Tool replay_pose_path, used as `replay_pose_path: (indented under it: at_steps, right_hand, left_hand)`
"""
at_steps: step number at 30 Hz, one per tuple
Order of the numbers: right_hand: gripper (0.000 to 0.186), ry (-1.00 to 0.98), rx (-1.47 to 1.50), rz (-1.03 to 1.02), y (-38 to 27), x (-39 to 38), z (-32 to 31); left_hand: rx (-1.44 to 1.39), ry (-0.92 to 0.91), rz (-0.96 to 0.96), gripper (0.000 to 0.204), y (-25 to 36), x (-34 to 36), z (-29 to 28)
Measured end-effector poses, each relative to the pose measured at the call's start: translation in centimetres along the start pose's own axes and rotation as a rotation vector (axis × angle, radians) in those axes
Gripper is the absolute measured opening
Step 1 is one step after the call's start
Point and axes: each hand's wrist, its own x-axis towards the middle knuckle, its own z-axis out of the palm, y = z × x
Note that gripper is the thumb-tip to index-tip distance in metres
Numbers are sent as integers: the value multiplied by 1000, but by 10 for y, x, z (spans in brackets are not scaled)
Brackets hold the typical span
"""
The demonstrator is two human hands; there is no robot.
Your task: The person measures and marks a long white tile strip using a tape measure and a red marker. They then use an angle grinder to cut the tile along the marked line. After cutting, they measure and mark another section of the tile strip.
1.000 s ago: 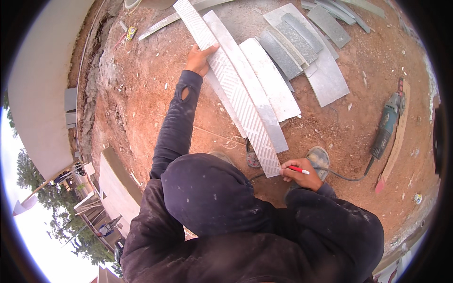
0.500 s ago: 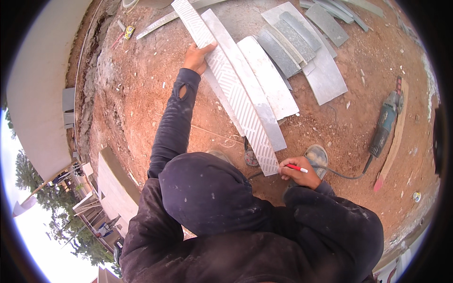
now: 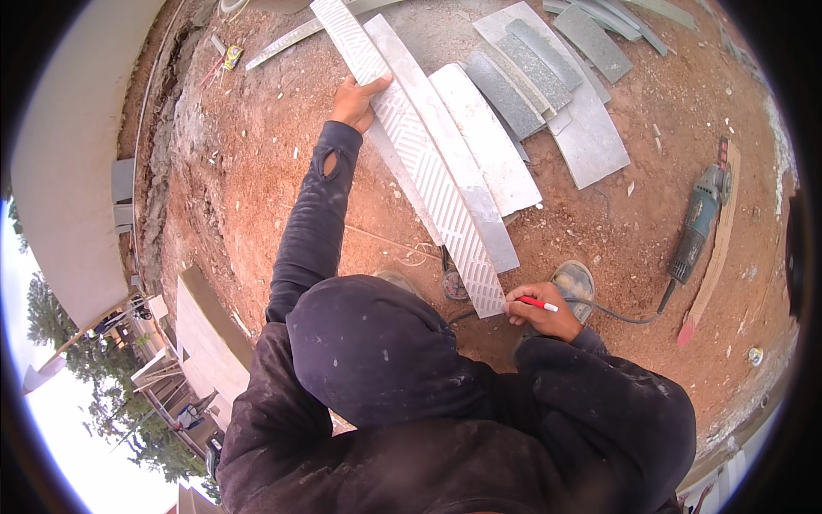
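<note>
A long, pale tile strip (image 3: 424,171) with a pattern of raised ribs slants from the far side toward my body. My left hand (image 3: 353,104) grips its left edge near the far end, thumb on top and the other fingers partly hidden. At the strip's near end, my right hand (image 3: 545,313) is closed around a red pen or marker (image 3: 534,302) with a white end. The right fingers are at the strip's corner; the pen's writing tip is hidden. A smooth grey tile strip (image 3: 492,224) lies along the patterned strip's right side, partly under it.
A white slab (image 3: 492,146) and several grey tile pieces (image 3: 591,150) lie on the reddish dirt beyond. An angle grinder (image 3: 698,224) rests at the right beside a wooden strip (image 3: 717,257); its cord runs toward my shoe (image 3: 572,283). A pale wall (image 3: 77,154) stands at the left.
</note>
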Motion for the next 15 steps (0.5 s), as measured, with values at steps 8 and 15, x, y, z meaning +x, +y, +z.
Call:
replay_pose_path:
  at_steps: [8,15]
  right_hand:
    - [15,37,23,11,4,-2,-2]
    - [14,6,-29,-16,13,4,-7]
  left_hand:
    - [70,-62,-3,49,-13,17,-7]
    - [119,-42,7,34,-6,21,-20]
